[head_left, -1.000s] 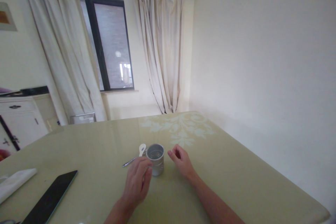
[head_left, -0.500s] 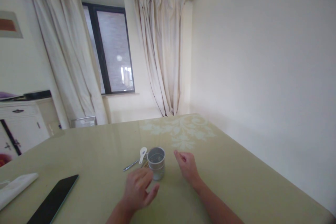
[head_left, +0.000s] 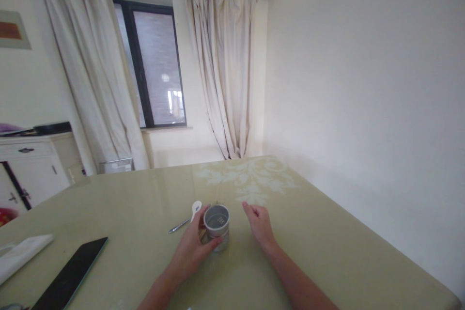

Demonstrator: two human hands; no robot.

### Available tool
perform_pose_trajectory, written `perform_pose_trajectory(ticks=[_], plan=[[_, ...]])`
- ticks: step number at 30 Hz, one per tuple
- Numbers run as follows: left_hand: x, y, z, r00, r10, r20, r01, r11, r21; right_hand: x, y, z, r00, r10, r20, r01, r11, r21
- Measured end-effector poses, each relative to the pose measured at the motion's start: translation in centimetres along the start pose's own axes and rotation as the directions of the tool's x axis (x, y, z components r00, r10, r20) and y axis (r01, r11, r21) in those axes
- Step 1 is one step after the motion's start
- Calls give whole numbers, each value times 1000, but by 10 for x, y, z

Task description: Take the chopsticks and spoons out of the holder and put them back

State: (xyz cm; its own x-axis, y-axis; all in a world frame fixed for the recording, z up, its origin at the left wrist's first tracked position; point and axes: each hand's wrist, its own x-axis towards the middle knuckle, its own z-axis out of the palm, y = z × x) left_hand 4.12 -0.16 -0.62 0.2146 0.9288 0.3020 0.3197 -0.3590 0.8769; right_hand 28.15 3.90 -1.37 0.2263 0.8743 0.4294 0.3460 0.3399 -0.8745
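A grey metal cup (head_left: 219,221) stands upright on the table, and several small holes or dots show on its inside floor. My left hand (head_left: 194,242) is wrapped round the cup's left side, thumb across the front and fingers at the rear. To the right of the cup, apart from it, my right hand (head_left: 259,225) rests closed with the fingers curled in; whatever may be inside it is hidden. Behind my left hand lie a white spoon (head_left: 196,207) and a silver pen (head_left: 178,226). Some thin brownish sticks beside the cup are partly covered by my fingers.
The table (head_left: 134,208) has a pale green cover with a white floral print. A black tablet-like slab (head_left: 72,276) and a white flat packet (head_left: 25,254) lie at the left. A wall (head_left: 363,106) runs along the table's right side.
My left hand has opened from a loose curl in front of the cup and taken hold of its left side. My right hand has barely moved.
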Motion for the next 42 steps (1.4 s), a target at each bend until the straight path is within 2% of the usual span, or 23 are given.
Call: perform_pose_trajectory(ticks=[2, 3, 6, 8, 9, 17, 20, 23, 25, 27, 29, 31, 35, 42], plan=[[-3, 6, -3, 987, -31, 161, 49, 993, -105, 0, -1, -1, 1000, 2, 3, -2, 1000, -1], [-5, 10, -3, 963, -33, 266, 79, 984, -163, 0, -1, -1, 1000, 3, 3, -3, 1000, -3], [-12, 20, -2, 845, 10, 535, 169, 944, -285, 1, -1, -2, 1000, 8, 2, -8, 1000, -10], [-16, 24, 1, 792, 17, 610, 206, 933, -294, 2, 0, -1, 1000, 12, 2, -12, 1000, -14], [-17, 26, 2, 786, 9, 618, 215, 934, -286, 2, 1, 0, 1000, 14, 2, -14, 1000, -15], [-17, 31, 7, 839, 30, 544, 157, 942, -295, -4, 1, 1, 1000, 15, 21, -14, 1000, -23], [-14, 29, -2, 881, -35, 471, 95, 990, -103, -4, 0, -1, 1000, 10, 27, -9, 1000, -27], [-9, 19, -17, 948, -80, 308, 28, 985, 168, -4, -1, -2, 999, 6, 34, -4, 999, -34], [-5, 10, -25, 979, -78, 189, -4, 916, 400, -3, 0, -1, 999, 5, 41, -4, 999, -37], [-3, 3, -27, 993, -81, 88, 7, 774, 634, -3, 1, 0, 998, 7, 55, -5, 999, -39], [-2, -1, -25, 995, -99, 34, 38, 643, 765, -4, 2, 2, 997, 8, 77, -5, 999, -42], [-2, -2, -23, 993, -113, 30, 45, 606, 794, -5, 2, 3, 995, 7, 103, -2, 999, -44], [-2, 1, -21, 991, -131, 37, 54, 630, 774, -7, 2, 3, 989, 6, 145, 1, 999, -48], [-4, 9, -16, 982, -176, 62, 52, 579, 814, -7, 2, 8, 963, 32, 268, -22, 999, -43]])
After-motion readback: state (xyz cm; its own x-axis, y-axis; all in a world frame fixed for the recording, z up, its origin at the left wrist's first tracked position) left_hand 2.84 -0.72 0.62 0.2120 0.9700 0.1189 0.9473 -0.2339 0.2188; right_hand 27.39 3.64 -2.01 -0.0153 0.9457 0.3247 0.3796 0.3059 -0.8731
